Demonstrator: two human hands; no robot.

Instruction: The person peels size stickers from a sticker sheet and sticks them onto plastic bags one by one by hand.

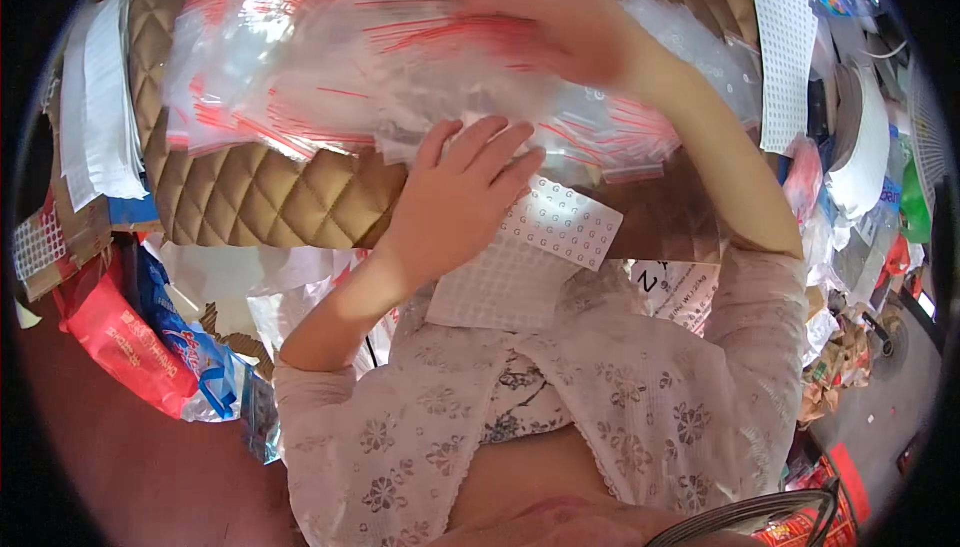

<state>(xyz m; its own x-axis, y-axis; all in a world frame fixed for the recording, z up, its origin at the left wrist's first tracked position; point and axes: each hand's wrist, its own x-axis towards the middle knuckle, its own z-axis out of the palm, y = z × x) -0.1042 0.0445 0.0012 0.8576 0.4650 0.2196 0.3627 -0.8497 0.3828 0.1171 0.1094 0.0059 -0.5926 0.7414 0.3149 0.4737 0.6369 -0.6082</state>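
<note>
A broad heap of clear zip bags with red closure strips [270, 57] lies over a brown quilted surface [280, 197]. My left hand [450, 197] rests palm down at the near edge of the heap, fingers stretched and slightly apart. Beneath it and to its right is a white sheet of small printed stickers [572, 222]. A paler grey sheet [500, 287] hangs below that one, toward my lap. Over the far middle of the heap, my right hand [560, 22] is blurred by motion. Its fingers reach leftward above the red strips, and I make out nothing gripped in them.
White paper sheets [100, 97] are stacked at the left edge. Another sticker sheet [783, 57] lies at the far right, beside crowded plastic bags and bottles. Red packaging [125, 337] and a blue bag [180, 327] sit low on the left. Crumpled brown paper [838, 362] lies at the right.
</note>
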